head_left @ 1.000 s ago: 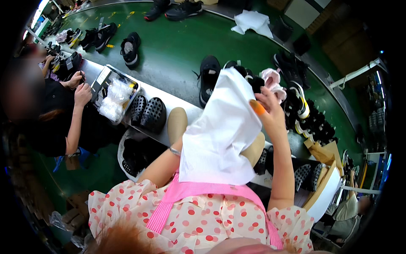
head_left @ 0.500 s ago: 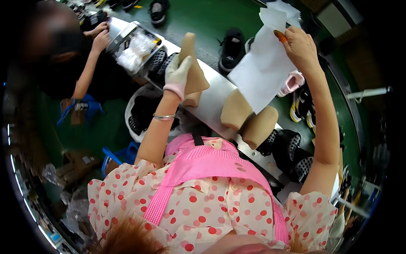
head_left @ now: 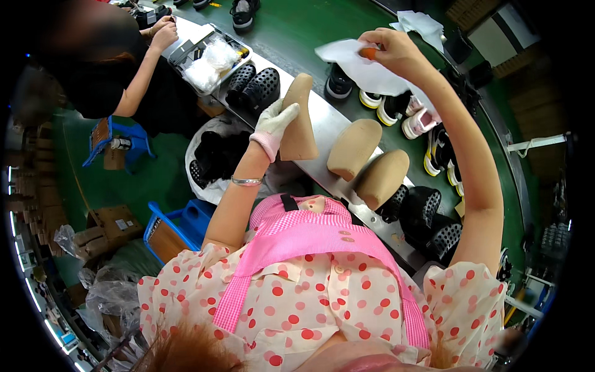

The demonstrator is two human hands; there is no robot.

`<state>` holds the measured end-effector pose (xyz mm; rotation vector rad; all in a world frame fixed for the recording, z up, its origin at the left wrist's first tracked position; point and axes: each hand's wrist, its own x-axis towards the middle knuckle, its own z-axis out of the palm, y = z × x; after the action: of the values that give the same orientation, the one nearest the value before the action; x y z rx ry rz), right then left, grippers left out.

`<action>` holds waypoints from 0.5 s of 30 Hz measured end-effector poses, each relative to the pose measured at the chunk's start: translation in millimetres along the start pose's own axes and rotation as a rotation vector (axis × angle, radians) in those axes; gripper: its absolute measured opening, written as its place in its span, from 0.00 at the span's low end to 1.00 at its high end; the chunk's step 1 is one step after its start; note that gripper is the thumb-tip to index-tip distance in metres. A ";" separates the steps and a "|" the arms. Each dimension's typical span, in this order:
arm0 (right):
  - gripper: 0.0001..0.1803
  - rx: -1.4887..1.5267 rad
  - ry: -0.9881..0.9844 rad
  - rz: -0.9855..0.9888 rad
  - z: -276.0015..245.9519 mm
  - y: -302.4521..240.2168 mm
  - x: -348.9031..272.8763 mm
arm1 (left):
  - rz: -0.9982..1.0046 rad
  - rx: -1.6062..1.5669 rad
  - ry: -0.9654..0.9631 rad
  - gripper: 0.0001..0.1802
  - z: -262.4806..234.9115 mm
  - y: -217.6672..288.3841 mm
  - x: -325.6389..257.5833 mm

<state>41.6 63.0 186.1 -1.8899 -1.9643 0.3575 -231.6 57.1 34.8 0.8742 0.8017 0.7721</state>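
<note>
My left hand (head_left: 273, 127), in a white glove with a pink cuff, is closed round a beige foot form (head_left: 300, 121) and holds it upright over the metal bench. Two more beige foot forms, one farther off (head_left: 355, 147) and one nearer (head_left: 384, 178), lie side by side on the bench to its right. Raised at the upper right, my bare right hand (head_left: 396, 53) pinches a sheet of white paper (head_left: 365, 73), which hangs curled above a row of shoes. Something orange covers a fingertip of that hand.
Black dotted shoe-shaped pieces stand on the bench at the left (head_left: 261, 90) and right (head_left: 421, 208). Beyond them is a tray (head_left: 214, 59) of white wrapped bundles. A white sack (head_left: 193, 152) and blue stool (head_left: 180, 226) stand nearer. Sports shoes (head_left: 421, 124) line the far side. A co-worker sits left.
The paper has swung from hanging down over the foot forms to lying flatter, farther away, as my right hand moved left. The foot form in my left hand has shifted right and nearer.
</note>
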 end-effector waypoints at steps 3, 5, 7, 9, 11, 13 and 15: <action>0.10 -0.075 0.046 -0.060 8.3 -11.3 -9.6 | 0.000 -0.085 0.018 0.19 -0.2 -20.6 1.3; 0.11 -0.292 0.204 -0.230 13.0 -26.1 -17.2 | -0.005 -0.120 0.068 0.20 -1.5 -30.3 10.8; 0.13 -0.571 0.236 -0.298 18.0 -30.9 -13.6 | -0.012 -0.047 0.084 0.20 -0.3 -32.8 21.8; 0.16 -0.609 0.179 -0.245 26.6 -40.1 -12.0 | -0.060 -0.006 0.129 0.17 6.3 -40.5 27.4; 0.17 -0.450 0.147 -0.304 28.8 -40.6 -14.7 | -0.065 -0.001 0.031 0.16 15.5 -40.5 21.0; 0.19 -0.293 0.106 -0.358 35.1 -37.6 -18.2 | -0.112 -0.047 -0.021 0.16 22.2 -34.1 13.5; 0.20 -0.141 0.058 -0.403 49.4 -30.1 -24.5 | -0.091 -0.030 -0.011 0.14 22.9 -38.9 11.1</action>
<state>-7.0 41.0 152.8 -1.5068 -2.3143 0.0482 -197.6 41.8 7.1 0.8091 0.8122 0.6973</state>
